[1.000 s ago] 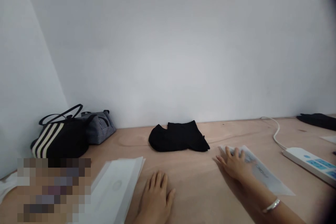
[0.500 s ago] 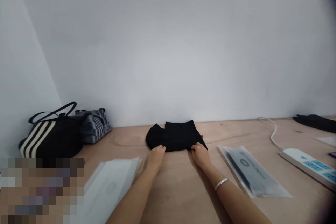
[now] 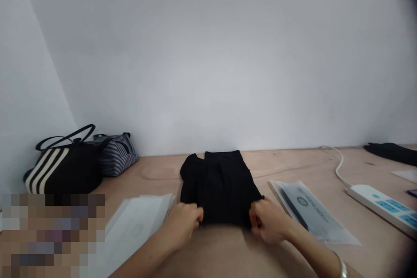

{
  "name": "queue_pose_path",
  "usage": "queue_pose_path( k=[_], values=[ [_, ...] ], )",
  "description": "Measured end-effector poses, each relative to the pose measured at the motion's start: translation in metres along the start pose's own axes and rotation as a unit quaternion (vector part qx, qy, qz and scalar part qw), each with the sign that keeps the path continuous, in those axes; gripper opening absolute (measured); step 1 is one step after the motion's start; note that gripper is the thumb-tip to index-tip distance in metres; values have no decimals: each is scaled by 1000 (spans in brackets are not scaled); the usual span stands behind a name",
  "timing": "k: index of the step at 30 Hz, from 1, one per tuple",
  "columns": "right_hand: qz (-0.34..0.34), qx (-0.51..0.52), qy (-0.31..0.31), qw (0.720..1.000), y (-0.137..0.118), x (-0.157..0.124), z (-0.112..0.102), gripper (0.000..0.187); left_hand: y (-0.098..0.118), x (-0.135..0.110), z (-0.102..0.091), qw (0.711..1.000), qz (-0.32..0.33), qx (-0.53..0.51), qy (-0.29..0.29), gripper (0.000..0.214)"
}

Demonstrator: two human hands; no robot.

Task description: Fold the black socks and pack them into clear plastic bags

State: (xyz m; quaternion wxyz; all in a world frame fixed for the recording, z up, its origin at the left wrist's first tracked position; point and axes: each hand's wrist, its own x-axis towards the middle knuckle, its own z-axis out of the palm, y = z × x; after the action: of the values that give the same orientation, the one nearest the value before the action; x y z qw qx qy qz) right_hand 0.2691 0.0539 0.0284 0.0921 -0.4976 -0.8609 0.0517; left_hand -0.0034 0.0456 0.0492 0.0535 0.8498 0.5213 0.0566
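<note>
The black cloth garment [image 3: 220,186] had just been drawn out toward the person, so it now lay longer across the plywood counter [image 3: 293,165]. The left hand [image 3: 180,224] and right hand [image 3: 269,221] both held its near hem, their fingers [image 3: 256,221] pinched together on the fabric (the exact grip was partly hidden). A clear plastic packet [image 3: 308,210] lay just to the right, and a white paper packet [image 3: 137,226] just to the left. Farther right ran a white power strip [image 3: 379,208] with its cord [image 3: 339,165], while a striped black tote [image 3: 61,171] and a striped pouch [image 3: 117,154] sat in the far corner against the white wall [image 3: 208,52].
</note>
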Motion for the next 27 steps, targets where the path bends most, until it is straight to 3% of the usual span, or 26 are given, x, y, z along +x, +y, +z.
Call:
queue_pose_path(
  k=[2, 4, 7, 10, 15, 22, 24, 27],
  values=[
    [-38, 60, -33, 997, -6, -11, -6, 15, 8, -18, -1, 997, 44, -49, -35, 8],
    [-33, 87, 3, 996, -10, -8, -5, 25, 17, -21, 4, 997, 46, -63, -6, 17],
    [5, 57, 57, 997, -13, 9, 11, 42, 23, -7, 24, 997, -12, 1, 74, 35],
    [4, 35, 6, 999, -12, 19, 34, 65, 22, 6, 49, 996, -73, 30, 42, 51],
    [-23, 30, -14, 999, -9, -2, 51, 61, 24, -11, 70, 994, -102, 26, 30, 57],
    [-88, 53, -9, 995, -21, -39, 46, 65, 47, -43, 64, 989, -129, 32, -68, 62],
    [-91, 66, -1, 994, -26, -43, 37, 62, 45, -47, 54, 990, -125, 30, -63, 63],
    [-85, 102, 1, 991, -29, -49, 16, 49, 30, -57, 33, 1000, 2, 26, -11, 58]
  ],
)
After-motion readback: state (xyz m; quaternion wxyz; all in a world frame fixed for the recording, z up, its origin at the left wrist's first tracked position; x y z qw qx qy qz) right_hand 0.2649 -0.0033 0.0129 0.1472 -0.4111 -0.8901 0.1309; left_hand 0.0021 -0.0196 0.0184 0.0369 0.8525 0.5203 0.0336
